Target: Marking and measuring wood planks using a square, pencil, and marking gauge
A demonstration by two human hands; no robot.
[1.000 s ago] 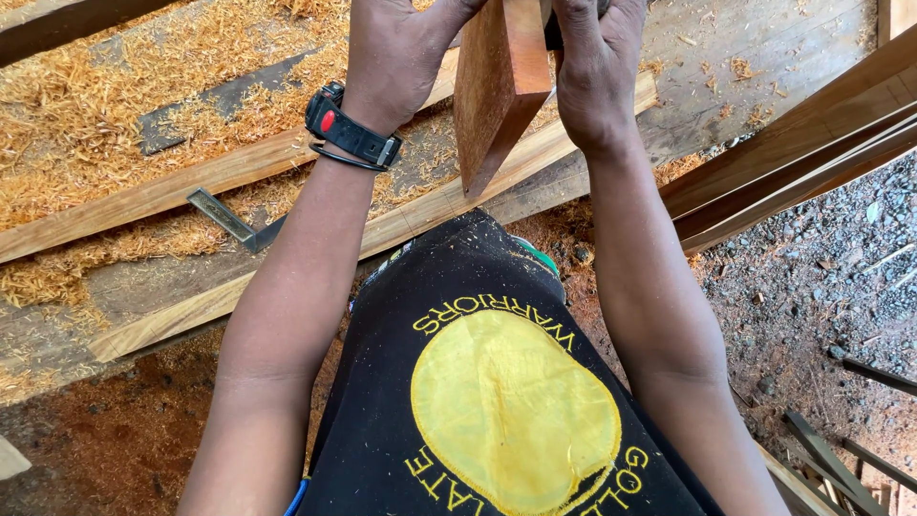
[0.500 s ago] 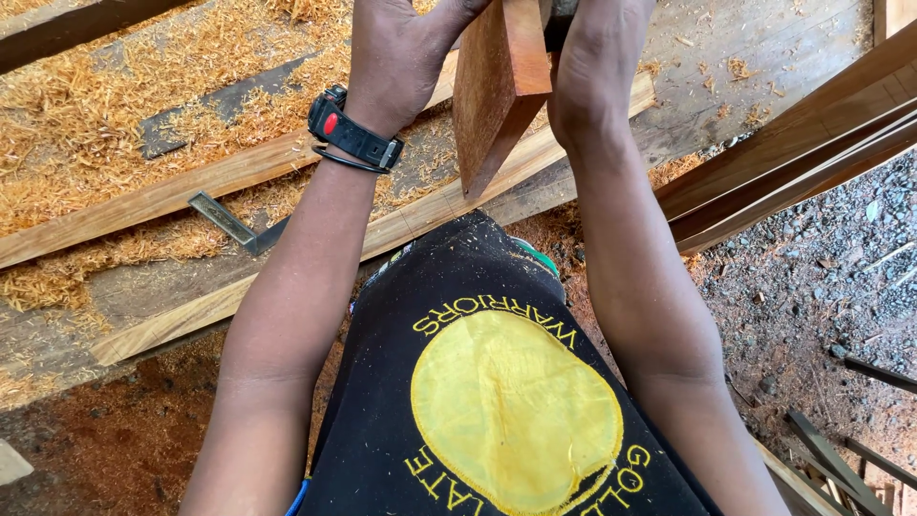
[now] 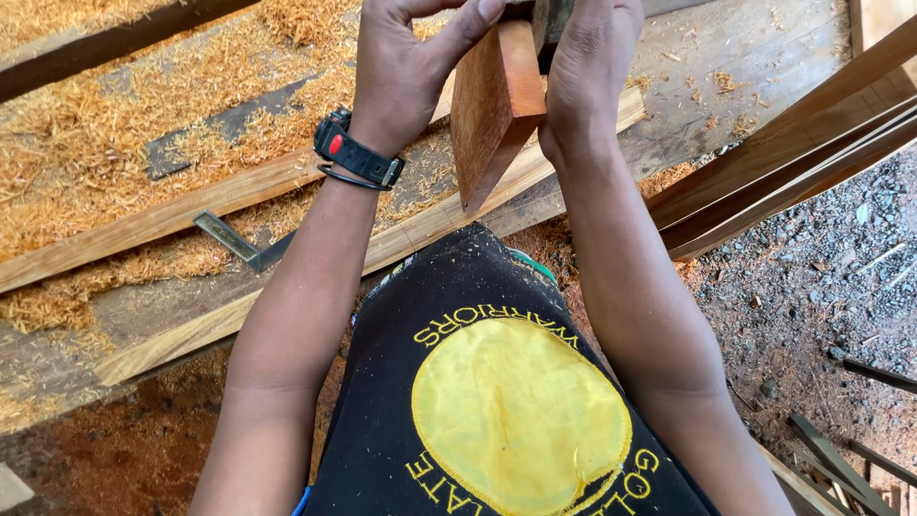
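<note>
A reddish-brown wooden block (image 3: 492, 105) with a pointed lower end is held upright in front of my chest. My left hand (image 3: 411, 62), with a black watch at the wrist, grips its left side, fingers curled over the top. My right hand (image 3: 587, 67) grips its right side and presses a dark object, mostly hidden, against the block's top edge. Below the block lie long pale wooden planks (image 3: 191, 205) on a workbench (image 3: 707, 57).
Wood shavings (image 3: 105, 124) cover the bench's left part. A metal try square (image 3: 239, 244) lies between two planks. Several long timber strips (image 3: 793, 162) lean at the right. Gravel ground (image 3: 821, 287) is at the lower right, with dark metal bars near the corner.
Both hands and the block have shifted slightly up and right in view; the grip looks the same.
</note>
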